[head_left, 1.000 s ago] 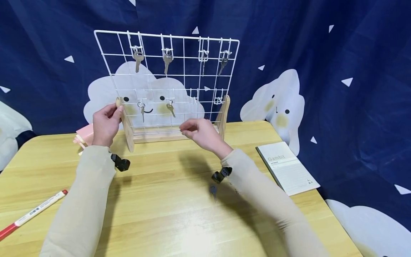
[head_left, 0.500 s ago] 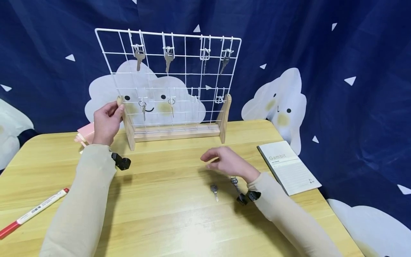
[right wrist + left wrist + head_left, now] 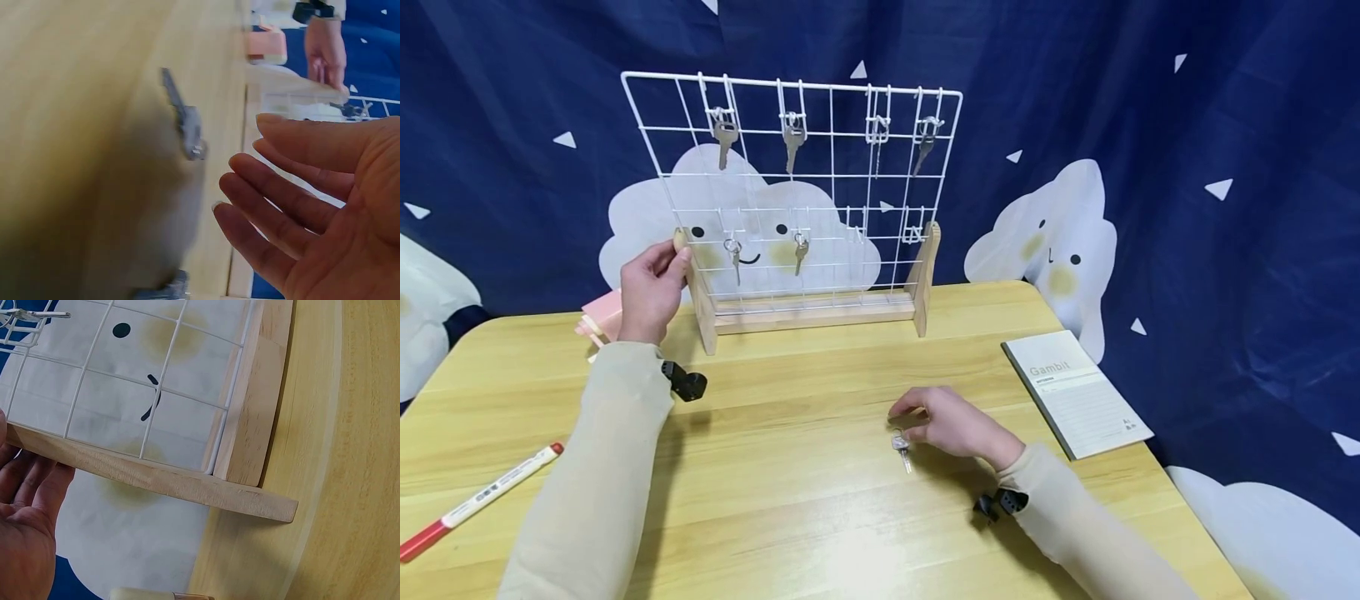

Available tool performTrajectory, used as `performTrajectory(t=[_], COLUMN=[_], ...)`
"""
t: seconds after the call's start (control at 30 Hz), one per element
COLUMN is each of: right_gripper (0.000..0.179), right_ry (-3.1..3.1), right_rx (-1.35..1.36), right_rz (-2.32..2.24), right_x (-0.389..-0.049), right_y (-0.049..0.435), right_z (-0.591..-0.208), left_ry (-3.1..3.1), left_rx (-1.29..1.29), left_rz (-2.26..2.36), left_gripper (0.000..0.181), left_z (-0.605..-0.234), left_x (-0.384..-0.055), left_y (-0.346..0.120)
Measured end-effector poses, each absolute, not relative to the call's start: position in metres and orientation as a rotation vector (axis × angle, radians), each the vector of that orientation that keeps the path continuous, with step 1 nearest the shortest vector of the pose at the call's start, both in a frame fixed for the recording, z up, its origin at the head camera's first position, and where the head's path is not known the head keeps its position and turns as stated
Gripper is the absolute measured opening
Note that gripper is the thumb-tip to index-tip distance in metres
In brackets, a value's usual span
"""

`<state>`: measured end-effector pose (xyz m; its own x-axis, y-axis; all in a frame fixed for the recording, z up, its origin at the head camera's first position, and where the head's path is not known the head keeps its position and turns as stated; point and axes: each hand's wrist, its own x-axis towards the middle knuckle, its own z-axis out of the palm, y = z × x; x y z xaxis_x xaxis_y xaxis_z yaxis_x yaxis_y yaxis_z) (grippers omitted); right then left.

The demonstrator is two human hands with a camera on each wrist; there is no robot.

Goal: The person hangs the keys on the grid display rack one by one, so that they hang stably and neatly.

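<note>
My left hand [image 3: 652, 292] grips the wooden side post [image 3: 698, 292] of a white wire grid rack [image 3: 831, 175]. Its fingers reach behind that post in the left wrist view. Low over the table, my right hand [image 3: 955, 423] has loosely bent fingers beside a silver key [image 3: 901, 443]. In the right wrist view a gap shows between this hand [image 3: 325, 194] and the key [image 3: 187, 128]. A second metal piece [image 3: 165, 289], partly cut off, lies at that view's bottom edge; the right hand or arm hides it from the head view. Several keys [image 3: 725, 137] hang on the rack's hooks.
A notebook [image 3: 1075, 392] lies on the table's right side. At the left are a red-and-white marker [image 3: 482, 500] and a pink object [image 3: 602, 315], partly behind the left hand. Two lower right hooks [image 3: 913, 227] hold no key. Dark blue curtain [image 3: 1225, 275] hangs behind.
My right hand has moved from the rack's lower middle down and right to the key on the table. The lower middle hanging key has swung. My left hand has kept its grip.
</note>
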<state>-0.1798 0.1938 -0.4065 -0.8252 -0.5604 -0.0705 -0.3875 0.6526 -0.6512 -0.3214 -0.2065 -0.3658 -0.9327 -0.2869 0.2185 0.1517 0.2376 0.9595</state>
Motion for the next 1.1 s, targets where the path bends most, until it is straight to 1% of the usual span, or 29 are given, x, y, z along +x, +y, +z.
performTrajectory(t=[0.5, 0.63, 0.8, 1.1], right_gripper=[0.024, 0.018, 0.013, 0.016], right_ry=[2.713, 2.73, 2.726, 2.694], right_rx=[-0.765, -0.812, -0.802, -0.72], right_rz=[-0.798, -0.747, -0.761, -0.815], right_x=[-0.18, -0.181, -0.181, -0.183], right_y=[0.187, 0.184, 0.182, 0.183], right_z=[-0.424, -0.427, -0.428, -0.43], left_ry=[-2.14, -2.135, -2.137, -2.146], left_rx=[0.118, 0.123, 0.125, 0.118], left_rz=[-1.742, -1.742, -1.732, -1.727], left_gripper=[0.045, 0.045, 0.046, 0.046], left_z=[-0.368, -0.368, -0.368, -0.369], left_x=[-0.324, -0.323, -0.324, -0.326], left_y=[-0.205, -0.207, -0.209, -0.208])
